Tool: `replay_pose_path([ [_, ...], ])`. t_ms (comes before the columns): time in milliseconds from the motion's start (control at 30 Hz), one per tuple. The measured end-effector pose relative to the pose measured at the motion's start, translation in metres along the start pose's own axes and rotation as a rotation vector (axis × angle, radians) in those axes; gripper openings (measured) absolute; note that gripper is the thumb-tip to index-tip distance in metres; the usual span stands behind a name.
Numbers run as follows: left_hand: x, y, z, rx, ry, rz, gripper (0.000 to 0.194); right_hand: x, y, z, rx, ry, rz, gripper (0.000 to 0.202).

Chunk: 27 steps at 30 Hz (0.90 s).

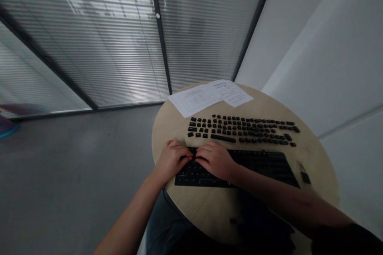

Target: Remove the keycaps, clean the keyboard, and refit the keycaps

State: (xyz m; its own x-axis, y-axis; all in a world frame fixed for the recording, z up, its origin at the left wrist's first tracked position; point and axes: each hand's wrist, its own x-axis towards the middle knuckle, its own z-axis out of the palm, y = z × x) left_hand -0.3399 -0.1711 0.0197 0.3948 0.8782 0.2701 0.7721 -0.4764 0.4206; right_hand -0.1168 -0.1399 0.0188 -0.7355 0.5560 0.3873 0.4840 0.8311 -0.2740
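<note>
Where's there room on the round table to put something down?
The table looks bare right of the papers, beyond the keycaps, and at lower left, below the keyboard. Crowded: the keycap rows, and the keyboard under left hand and right hand.

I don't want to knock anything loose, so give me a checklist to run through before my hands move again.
1. Left hand and right hand both at the keyboard: ok.
2. Loose keycaps in rows beyond the keyboard, not under the hands: ok.
3. Papers clear of the keycaps: ok.
4. Small dark piece away from the table's front edge: not ok, it lies near it.
5. Cable free of snags: cannot tell.
6. Anything pinched between fingertips: cannot tell.
</note>
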Motion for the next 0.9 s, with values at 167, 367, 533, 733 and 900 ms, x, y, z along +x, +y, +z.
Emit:
replay_pose_path([
  [167,-0.005,0.000,0.003,0.015,0.034,-0.001,0.011,-0.011,0.015,-0.019,0.026,0.157,0.087,0.010],
  [367,-0.007,0.001,0.001,0.078,0.054,0.046,0.023,-0.020,0.047,-0.038,-0.034,0.264,0.240,0.012],
  [533,0.006,0.007,-0.011,0.092,0.060,0.119,0.025,-0.001,0.101,-0.057,-0.058,0.254,0.439,0.015],
  [733,0.109,0.014,-0.019,0.160,0.014,-0.018,0.025,0.045,0.177,-0.072,-0.162,-0.036,0.603,0.028],
  [900,0.214,-0.004,0.011,0.240,-0.163,-0.237,0.026,0.069,0.203,-0.052,-0.161,-0.141,0.597,0.027],
])
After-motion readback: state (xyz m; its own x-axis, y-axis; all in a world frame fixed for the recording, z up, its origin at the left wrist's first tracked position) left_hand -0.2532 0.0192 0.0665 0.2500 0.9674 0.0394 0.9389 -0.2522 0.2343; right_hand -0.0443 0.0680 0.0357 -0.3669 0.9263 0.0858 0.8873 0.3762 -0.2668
